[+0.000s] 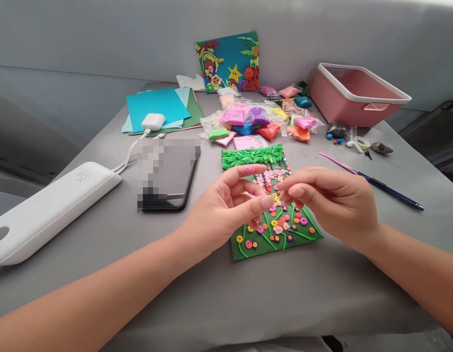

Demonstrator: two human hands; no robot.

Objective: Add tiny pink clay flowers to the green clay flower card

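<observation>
The clay-flower panel point(278, 215) is laid lengthwise away from the front edge of the surface point(197, 303), overlapped mostly by the left hand point(230, 205), fingers spread, forefinger dotted with pink clay point(250, 169); the right hand's point(332, 205) fingertips are pressed together, any contents hidden.

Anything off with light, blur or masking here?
Head view: soft light, brightest on the backdrop at upper right; head view: pixelation covers much of the phone; head view: left hand and right hand look fairly sharp, without obvious motion blur.
</observation>
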